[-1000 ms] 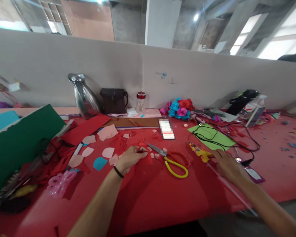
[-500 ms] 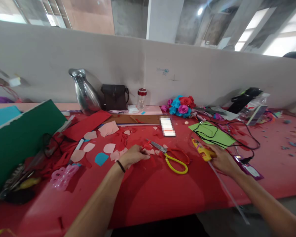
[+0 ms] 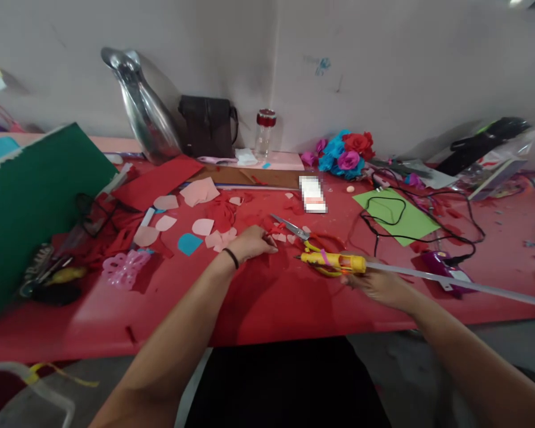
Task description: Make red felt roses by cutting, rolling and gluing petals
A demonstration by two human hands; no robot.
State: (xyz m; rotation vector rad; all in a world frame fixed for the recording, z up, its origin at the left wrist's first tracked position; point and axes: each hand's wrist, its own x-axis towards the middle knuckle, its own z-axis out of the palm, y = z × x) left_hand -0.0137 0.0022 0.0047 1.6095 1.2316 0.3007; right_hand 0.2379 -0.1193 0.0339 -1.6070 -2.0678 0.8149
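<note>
My right hand (image 3: 378,285) is closed on a yellow glue gun (image 3: 334,261), whose tip points left and from whose back a long clear glue stick (image 3: 446,279) sticks out. My left hand (image 3: 252,242) rests low over the red table (image 3: 267,309), fingers pressed together beside small pink paper pieces; what they hold, if anything, is too small to make out. Scissors (image 3: 294,227) with yellow and red handles lie between the hands, partly behind the glue gun. Pink petal shapes (image 3: 203,227) and a blue one (image 3: 189,244) lie left of my left hand.
Behind stand a steel jug (image 3: 147,113), a dark bag (image 3: 208,128), a glass bottle (image 3: 263,139) and paper flowers (image 3: 345,156). A phone (image 3: 312,195) lies mid-table. Black cable crosses green paper (image 3: 399,223) at right. A green board (image 3: 40,220) leans at left.
The glue gun in my right hand has swung left, over the scissors' handles, its tip nearer my left hand. The view has tilted downward. My left hand stays by the pink pieces.
</note>
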